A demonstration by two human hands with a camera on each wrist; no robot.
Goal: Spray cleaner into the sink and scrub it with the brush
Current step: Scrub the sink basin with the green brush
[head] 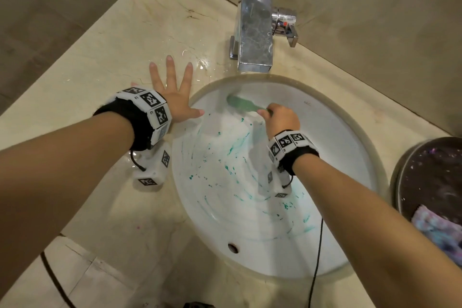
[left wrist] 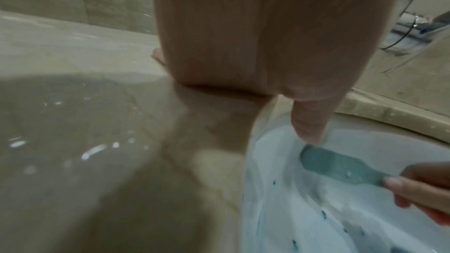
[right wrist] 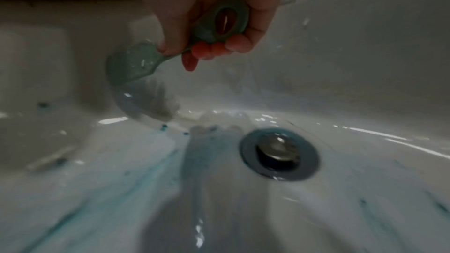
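Note:
The white oval sink [head: 350,147] is smeared with teal cleaner streaks [head: 232,147]. My right hand [head: 281,120] grips the handle of a green brush [head: 241,104], whose head presses on the far left wall of the basin below the tap. In the right wrist view the brush [right wrist: 132,62] has its bristles on the porcelain, above the drain [right wrist: 278,154]. My left hand [head: 175,92] lies flat with fingers spread on the wet marble counter beside the rim; its thumb [left wrist: 308,120] hangs over the edge. The brush [left wrist: 340,166] also shows in the left wrist view. No spray bottle is in view.
A chrome tap [head: 255,30] stands behind the sink [right wrist: 365,88]. A dark round bin [head: 430,177] with a coloured cloth [head: 440,230] sits at the right. Water pools on the beige counter [head: 105,62]. A black cable [head: 316,265] runs across the sink's front.

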